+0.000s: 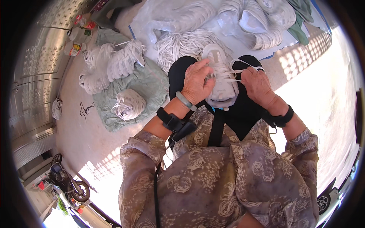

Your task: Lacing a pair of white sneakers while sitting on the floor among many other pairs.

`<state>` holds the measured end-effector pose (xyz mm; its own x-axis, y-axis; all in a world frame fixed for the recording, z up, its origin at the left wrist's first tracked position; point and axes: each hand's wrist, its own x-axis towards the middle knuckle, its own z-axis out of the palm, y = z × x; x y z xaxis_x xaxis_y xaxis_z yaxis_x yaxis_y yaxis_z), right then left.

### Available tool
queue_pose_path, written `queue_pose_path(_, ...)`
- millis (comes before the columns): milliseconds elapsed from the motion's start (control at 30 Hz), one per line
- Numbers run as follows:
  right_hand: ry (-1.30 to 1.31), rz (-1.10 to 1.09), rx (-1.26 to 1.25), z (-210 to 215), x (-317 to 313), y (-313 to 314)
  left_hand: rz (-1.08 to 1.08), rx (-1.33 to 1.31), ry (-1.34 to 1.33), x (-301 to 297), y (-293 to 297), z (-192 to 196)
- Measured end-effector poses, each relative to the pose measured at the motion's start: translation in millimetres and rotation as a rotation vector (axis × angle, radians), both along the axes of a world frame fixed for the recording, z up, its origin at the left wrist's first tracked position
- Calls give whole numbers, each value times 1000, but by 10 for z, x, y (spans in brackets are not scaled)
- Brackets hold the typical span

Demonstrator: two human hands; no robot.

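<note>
A pale, whitish shoe (222,93) lies across my lap, its toe toward my body and its tongue pointing away. My left hand (198,81) holds it along the left side, the fingers curled over the edge near the lacing. At the right side, my right hand (257,85) is closed in a pinch on a white shoelace (236,71). Strands of lace run from the eyelets to that hand, and one loop arcs above it. Just beyond the shoe spreads a large heap of white laces (190,43).
Nested white shoe uppers (123,62) lie on a green cloth (152,81) at left, near a round white bundle (131,103). More uppers (253,19) rest on plastic sheeting ahead. Plastic jars (74,48) stand by the metal door (34,57). A motorcycle (66,178) is behind left.
</note>
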<state>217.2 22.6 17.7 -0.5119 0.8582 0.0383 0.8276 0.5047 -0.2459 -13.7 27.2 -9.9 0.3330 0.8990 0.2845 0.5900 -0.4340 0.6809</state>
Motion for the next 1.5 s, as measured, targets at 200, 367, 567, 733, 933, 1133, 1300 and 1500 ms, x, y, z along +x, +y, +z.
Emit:
queue_pose_path(200, 293, -78, -189, 1, 529, -49, 9, 76, 39, -11, 217, -92)
queue_pose_path(367, 204, -88, -193, -32, 368, -101, -77, -9, 166, 86, 228, -89)
queue_pose_path(567, 337, 41, -5, -99, 15, -64, -105, 129, 328, 165, 240, 16)
queue_pose_path(733, 487, 25, -132, -179, -56, -14, -237, -16, 279, 125, 380, 275)
queue_pose_path(933, 511, -10, -287, -155, 151, -19, -419, -726, -124, -56, 411, 546)
queue_pose_path(1133, 515, -90, -363, -98, 354, -42, -343, -839, -51, -261, 399, 505)
queue_pose_path(1300, 454, -178, -376, 53, 576, -137, -169, -824, -408, -358, 458, 587)
queue_pose_path(1500, 292, -331, -129, 105, 1082, -275, -163, -793, -702, -210, 424, 531)
